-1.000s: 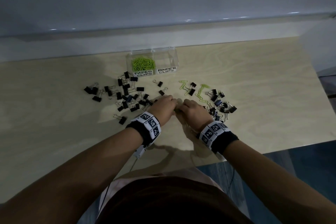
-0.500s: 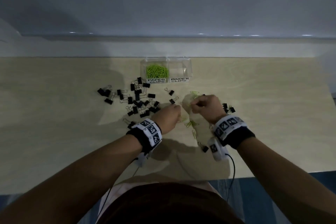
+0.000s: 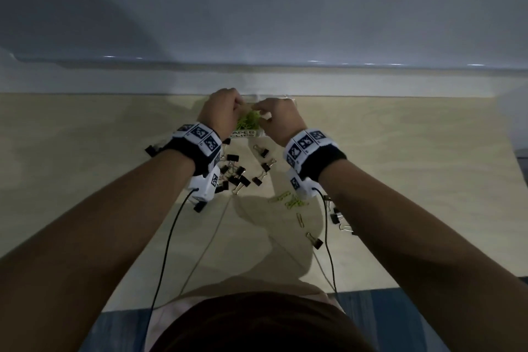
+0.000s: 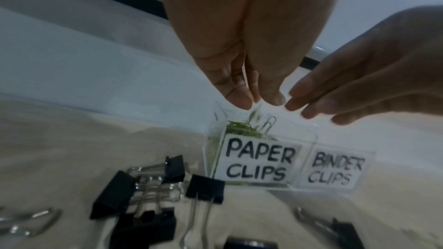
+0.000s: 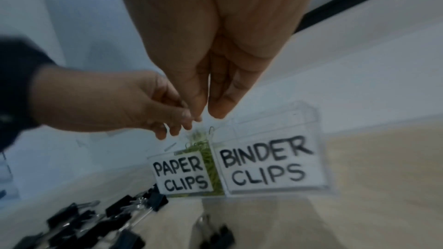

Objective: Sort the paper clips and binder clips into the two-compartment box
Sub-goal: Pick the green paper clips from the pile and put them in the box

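Both hands, left hand (image 3: pixel 221 111) and right hand (image 3: pixel 278 120), are hovering with loosely extended fingers, holding nothing, over the box's (image 4: pixel 309 158) paper clips (image 4: pixel 239 130)

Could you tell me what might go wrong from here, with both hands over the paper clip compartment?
The green paper clips are heaped to the rim, so new ones may spill onto the table or into the binder clip compartment. A sweeping left hand or right hand could nudge the light box.
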A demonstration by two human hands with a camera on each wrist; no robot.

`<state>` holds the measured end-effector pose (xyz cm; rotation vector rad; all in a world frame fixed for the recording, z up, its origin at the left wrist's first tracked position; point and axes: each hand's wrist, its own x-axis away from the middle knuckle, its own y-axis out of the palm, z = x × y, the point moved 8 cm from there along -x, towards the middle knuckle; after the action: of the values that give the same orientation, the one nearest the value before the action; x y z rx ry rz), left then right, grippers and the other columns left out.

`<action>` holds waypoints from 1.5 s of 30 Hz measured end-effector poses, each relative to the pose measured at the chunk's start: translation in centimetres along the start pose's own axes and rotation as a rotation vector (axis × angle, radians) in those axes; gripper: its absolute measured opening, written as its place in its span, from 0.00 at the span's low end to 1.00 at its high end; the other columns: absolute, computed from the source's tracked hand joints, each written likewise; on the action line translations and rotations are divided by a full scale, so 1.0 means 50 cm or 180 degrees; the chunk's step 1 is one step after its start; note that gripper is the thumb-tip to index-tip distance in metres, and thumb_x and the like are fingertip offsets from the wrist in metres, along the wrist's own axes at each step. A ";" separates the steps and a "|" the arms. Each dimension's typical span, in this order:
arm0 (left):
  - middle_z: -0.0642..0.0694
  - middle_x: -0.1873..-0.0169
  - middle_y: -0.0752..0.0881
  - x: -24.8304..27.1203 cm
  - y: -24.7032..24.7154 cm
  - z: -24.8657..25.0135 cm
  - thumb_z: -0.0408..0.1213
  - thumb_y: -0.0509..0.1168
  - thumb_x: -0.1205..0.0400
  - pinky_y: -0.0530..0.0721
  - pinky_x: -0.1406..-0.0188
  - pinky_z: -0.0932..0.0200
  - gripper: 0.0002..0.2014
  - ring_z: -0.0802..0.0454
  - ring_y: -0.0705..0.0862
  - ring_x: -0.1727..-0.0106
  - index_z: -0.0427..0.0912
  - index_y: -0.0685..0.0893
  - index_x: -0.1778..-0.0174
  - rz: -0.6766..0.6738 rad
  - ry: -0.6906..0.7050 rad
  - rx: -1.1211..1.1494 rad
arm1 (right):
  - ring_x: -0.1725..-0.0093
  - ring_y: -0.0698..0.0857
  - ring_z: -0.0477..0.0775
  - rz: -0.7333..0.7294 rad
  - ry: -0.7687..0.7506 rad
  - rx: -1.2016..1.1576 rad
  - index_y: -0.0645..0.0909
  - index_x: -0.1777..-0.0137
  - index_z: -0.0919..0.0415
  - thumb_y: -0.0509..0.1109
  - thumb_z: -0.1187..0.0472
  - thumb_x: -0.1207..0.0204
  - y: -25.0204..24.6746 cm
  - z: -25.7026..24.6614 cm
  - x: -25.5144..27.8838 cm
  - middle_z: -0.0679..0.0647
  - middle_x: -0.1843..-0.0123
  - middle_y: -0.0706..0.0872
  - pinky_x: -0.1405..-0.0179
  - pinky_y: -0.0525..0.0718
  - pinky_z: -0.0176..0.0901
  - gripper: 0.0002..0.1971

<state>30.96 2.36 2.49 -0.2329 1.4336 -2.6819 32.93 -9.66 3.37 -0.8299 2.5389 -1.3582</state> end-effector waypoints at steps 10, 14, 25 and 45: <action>0.46 0.45 0.79 0.227 0.196 0.095 0.40 0.71 0.24 0.80 0.44 0.53 0.16 0.48 0.82 0.46 0.40 0.82 0.42 -0.1499 0.0597 0.0076 | 0.49 0.80 0.51 -0.1008 0.0445 0.0049 0.83 0.43 0.58 0.79 0.60 0.35 0.059 0.175 0.326 0.53 0.44 0.80 0.45 0.84 0.47 0.19; 0.46 0.41 0.75 0.272 0.263 0.102 0.53 0.74 0.30 0.76 0.41 0.54 0.30 0.49 0.76 0.40 0.40 0.77 0.38 -0.1489 0.0369 -0.0301 | 0.43 0.73 0.56 -0.0912 0.0537 0.0363 0.76 0.38 0.54 0.82 0.51 0.42 0.093 0.174 0.364 0.54 0.41 0.74 0.47 0.81 0.52 0.31; 0.42 0.49 0.79 0.271 0.292 0.117 0.35 0.68 0.22 0.77 0.43 0.48 0.06 0.44 0.75 0.42 0.39 0.83 0.51 -0.1277 0.0237 -0.0300 | 0.63 0.80 0.60 -0.0334 0.0302 0.0201 0.83 0.57 0.66 0.66 0.71 0.32 0.081 0.153 0.333 0.62 0.60 0.80 0.64 0.83 0.51 0.06; 0.39 0.42 0.77 0.310 0.284 0.158 0.24 0.56 0.20 0.71 0.37 0.54 0.12 0.42 0.74 0.39 0.35 0.74 0.42 -0.1226 0.1065 -0.1060 | 0.37 0.73 0.65 -0.0971 0.0439 0.1256 0.64 0.30 0.72 0.58 0.66 0.21 0.110 0.129 0.359 0.66 0.34 0.71 0.35 0.74 0.52 0.20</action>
<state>17.24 -14.31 -3.60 -0.0900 2.1376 -2.8582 18.11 -21.48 -2.53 -1.0991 2.1765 -1.9868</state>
